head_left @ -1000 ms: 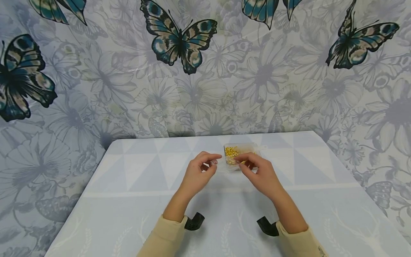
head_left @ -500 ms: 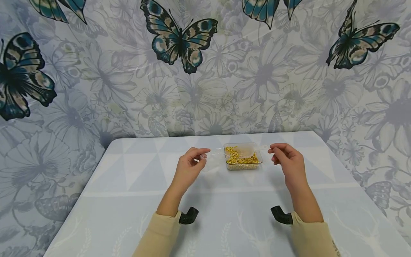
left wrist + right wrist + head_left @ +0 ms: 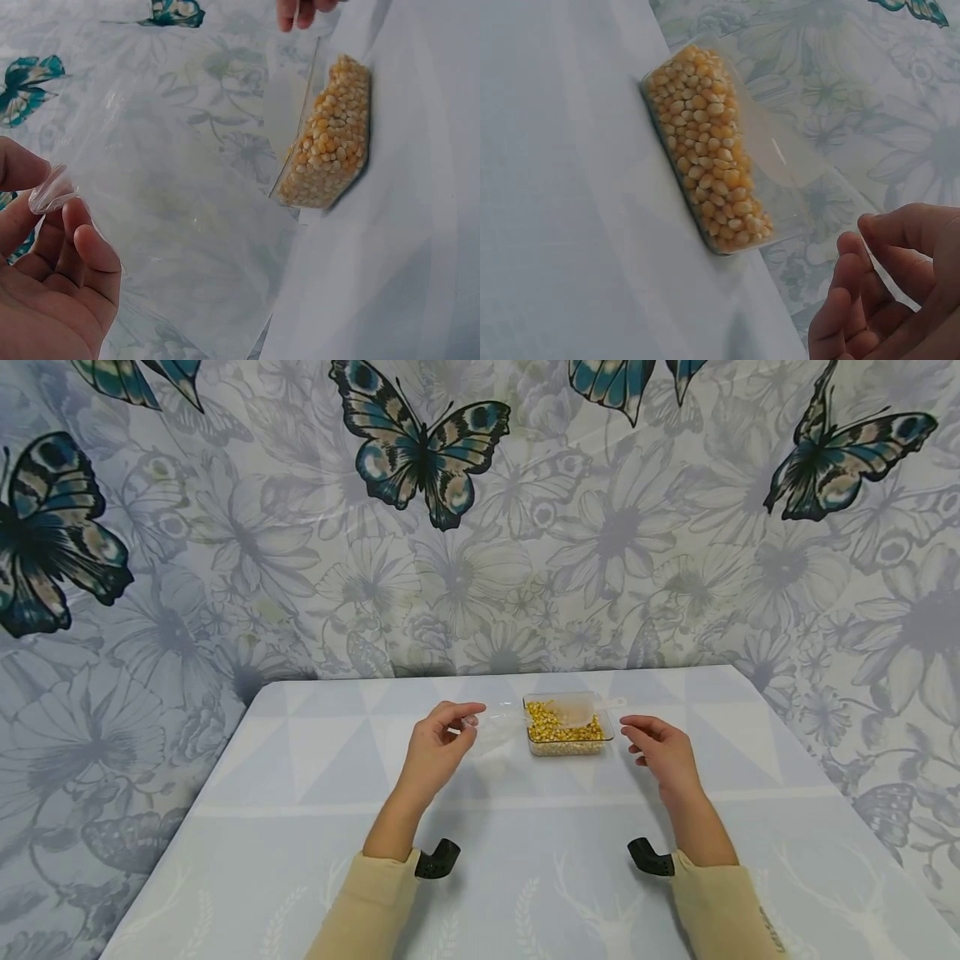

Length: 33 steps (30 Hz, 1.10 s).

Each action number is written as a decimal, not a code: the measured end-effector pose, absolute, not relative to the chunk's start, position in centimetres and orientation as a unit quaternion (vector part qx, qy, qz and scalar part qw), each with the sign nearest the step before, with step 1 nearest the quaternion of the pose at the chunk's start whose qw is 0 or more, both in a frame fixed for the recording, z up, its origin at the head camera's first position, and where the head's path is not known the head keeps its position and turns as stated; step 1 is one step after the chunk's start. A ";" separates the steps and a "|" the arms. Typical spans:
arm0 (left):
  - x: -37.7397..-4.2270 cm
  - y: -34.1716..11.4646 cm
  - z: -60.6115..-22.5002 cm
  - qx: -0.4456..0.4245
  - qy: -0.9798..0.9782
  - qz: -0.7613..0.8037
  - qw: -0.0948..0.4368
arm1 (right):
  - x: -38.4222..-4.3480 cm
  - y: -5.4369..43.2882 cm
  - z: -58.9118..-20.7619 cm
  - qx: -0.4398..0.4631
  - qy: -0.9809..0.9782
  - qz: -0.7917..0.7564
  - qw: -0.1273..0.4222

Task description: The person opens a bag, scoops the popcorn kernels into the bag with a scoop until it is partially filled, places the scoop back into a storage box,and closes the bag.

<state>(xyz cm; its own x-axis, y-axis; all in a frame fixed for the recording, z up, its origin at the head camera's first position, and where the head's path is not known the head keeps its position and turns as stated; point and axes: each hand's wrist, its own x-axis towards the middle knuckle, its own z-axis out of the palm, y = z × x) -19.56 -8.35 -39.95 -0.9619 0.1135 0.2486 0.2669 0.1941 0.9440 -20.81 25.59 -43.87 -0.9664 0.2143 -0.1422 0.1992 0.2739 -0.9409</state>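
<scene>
My left hand [image 3: 441, 745] pinches the bunched edge of a clear plastic bag [image 3: 187, 232] between thumb and fingers. The bag hangs thin and see-through to the left of a clear rectangular container [image 3: 568, 749]. Yellow corn kernels [image 3: 705, 150] fill much of that container, piled unevenly. On them lies a translucent white scoop [image 3: 573, 713], its handle sticking out over the right rim. Just right of the container, my right hand [image 3: 666, 753] hovers with loosely bent fingers and nothing visible between them; its thumb and fingertips stand slightly apart in the right wrist view.
The container stands near the far side of a table [image 3: 510, 843] with a pale patterned cover. Behind rises a backdrop [image 3: 525, 602] with flowers and butterflies. Black wrist mounts [image 3: 438, 859] stick out from both sleeves.
My right hand has left the bag and swung right, past the container to the scoop handle, then slightly down and away from it. My left hand has drawn left with the bag.
</scene>
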 end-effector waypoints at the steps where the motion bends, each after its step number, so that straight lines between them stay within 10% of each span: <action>1: -19.6 -8.4 -40.0 -0.124 -0.771 -0.622 0.062 | -20.9 25.5 -44.2 -0.129 -0.799 0.587 0.002; 33: -19.7 -8.3 -40.3 -0.120 -0.774 -0.619 0.053 | -21.7 22.8 -46.7 -0.172 -0.758 0.629 0.006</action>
